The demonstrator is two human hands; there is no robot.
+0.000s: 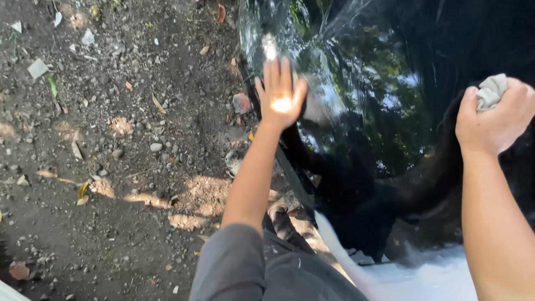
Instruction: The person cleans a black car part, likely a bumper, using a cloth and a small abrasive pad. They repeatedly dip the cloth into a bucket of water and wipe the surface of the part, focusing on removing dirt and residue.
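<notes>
My left hand (pixel 280 93) is flat, fingers apart, resting on the edge of a glossy black car panel (pixel 384 117) that mirrors trees and sky. My right hand (pixel 493 120) is at the right, above the same panel, closed in a fist around a crumpled light grey cloth (pixel 491 91) that pokes out at the top. Both forearms reach in from the bottom of the head view. A grey sleeve (pixel 234 262) covers my left upper arm.
Bare dirt ground (pixel 111 139) with small stones, dry leaves and bits of litter fills the left half. A shoe (pixel 281 206) shows below the panel's edge. A white car surface (pixel 423 278) lies at the bottom right.
</notes>
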